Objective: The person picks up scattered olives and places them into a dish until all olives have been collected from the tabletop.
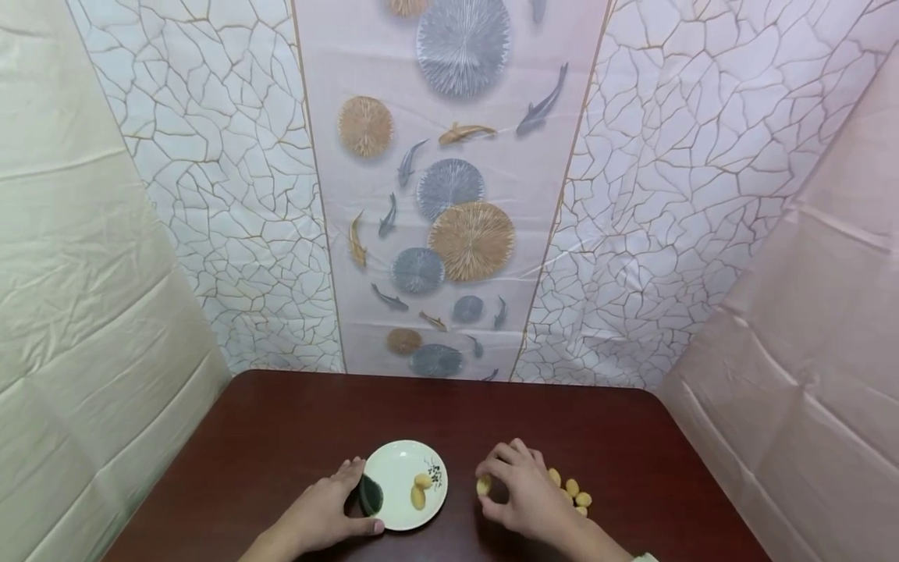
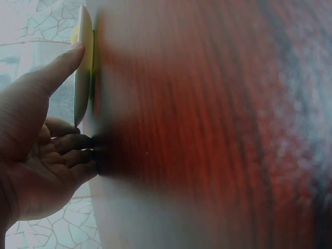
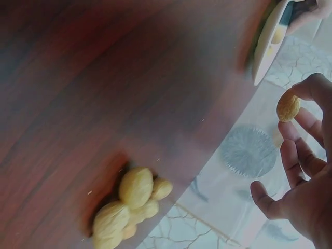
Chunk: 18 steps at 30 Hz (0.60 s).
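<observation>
A white round plate [image 1: 396, 511] with a dark green patch and a small floral print lies on the table. Two small yellow oval pieces [image 1: 419, 496] sit in it. My left hand [image 1: 319, 503] holds the plate's left edge, thumb at the near rim and fingers further back. In the left wrist view the thumb lies on the plate's edge [image 2: 83, 67]. Right of the plate, my right hand [image 1: 523, 488] pinches one wrinkled yellow oval piece [image 3: 288, 106] between thumb and fingertips, above the table. Beside that hand lies a cluster of yellow oval pieces [image 3: 136, 187], partly hidden in the head view.
The dark red-brown wooden table [image 1: 295, 421] has rounded far corners. Behind it hangs a patterned cloth [image 1: 449, 312] with fish and round leaf shapes. Pale cloth walls [image 1: 801, 343] rise at both sides.
</observation>
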Available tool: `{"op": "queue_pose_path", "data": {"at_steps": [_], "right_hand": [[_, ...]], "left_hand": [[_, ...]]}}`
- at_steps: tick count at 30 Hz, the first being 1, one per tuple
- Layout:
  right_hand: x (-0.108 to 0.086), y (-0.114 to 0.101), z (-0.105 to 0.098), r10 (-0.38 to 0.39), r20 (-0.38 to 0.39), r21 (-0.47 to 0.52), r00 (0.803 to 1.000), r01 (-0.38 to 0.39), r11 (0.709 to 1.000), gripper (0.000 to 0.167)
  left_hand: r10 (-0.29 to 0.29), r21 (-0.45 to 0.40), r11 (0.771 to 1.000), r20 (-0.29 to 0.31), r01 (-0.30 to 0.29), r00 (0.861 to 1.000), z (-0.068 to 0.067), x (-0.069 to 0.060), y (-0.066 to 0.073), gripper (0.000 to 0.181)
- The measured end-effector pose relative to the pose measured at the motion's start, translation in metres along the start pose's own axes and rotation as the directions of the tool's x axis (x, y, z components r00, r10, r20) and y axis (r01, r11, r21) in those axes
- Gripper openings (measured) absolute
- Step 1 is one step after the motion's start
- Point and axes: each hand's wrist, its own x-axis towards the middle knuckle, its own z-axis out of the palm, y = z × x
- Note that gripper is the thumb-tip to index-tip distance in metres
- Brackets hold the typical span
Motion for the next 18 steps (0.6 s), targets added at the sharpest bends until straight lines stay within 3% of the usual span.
{"op": "queue_pose_path", "data": {"at_steps": [18], "right_hand": [[0.02, -0.03, 0.015, -0.056, 0.099, 0.101, 0.994, 0.046, 0.994, 0.021]], "left_hand": [[0.0, -0.02, 1.0, -0.006, 0.0, 1.0, -0.001, -0.002, 0.005, 0.114]]}}
